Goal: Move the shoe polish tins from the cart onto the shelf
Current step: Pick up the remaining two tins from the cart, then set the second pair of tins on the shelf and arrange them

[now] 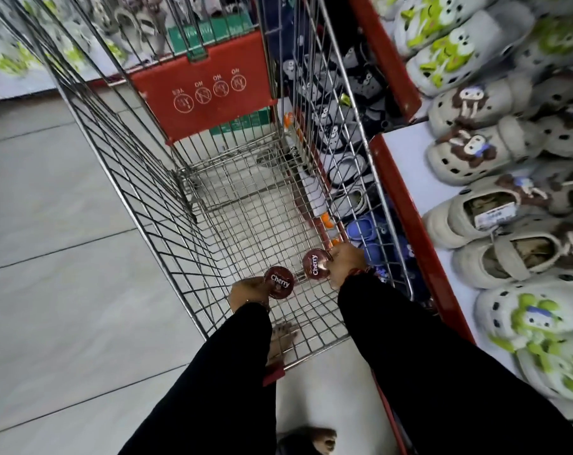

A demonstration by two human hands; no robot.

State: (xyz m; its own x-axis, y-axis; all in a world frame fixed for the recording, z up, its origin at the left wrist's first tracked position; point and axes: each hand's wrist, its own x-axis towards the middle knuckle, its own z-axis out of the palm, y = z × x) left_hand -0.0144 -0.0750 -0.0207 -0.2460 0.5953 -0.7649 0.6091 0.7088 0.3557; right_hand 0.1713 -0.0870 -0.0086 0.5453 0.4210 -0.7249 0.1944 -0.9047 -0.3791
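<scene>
Grip, left hand (245,292): fingers closed around a round dark-red metal polish tin with white "Cherry" lettering (278,282), lid facing up.
Grip, right hand (344,261): fingers closed around a second round dark-red "Cherry" polish tin (317,264), tilted, just right of the first.
Tins: both held low inside the near end of the cart, apart from each other.
Sleeves: long black sleeves (409,339) reach over the near rim.
Cart: silver wire shopping cart (245,205) with a red plastic seat flap (209,90) at the far end.
Shelf: white shelf with red edge (406,205) on the right, loaded with pale grey foam clogs (475,156).
Floor: grey tiled floor (49,208) on the left.
</scene>
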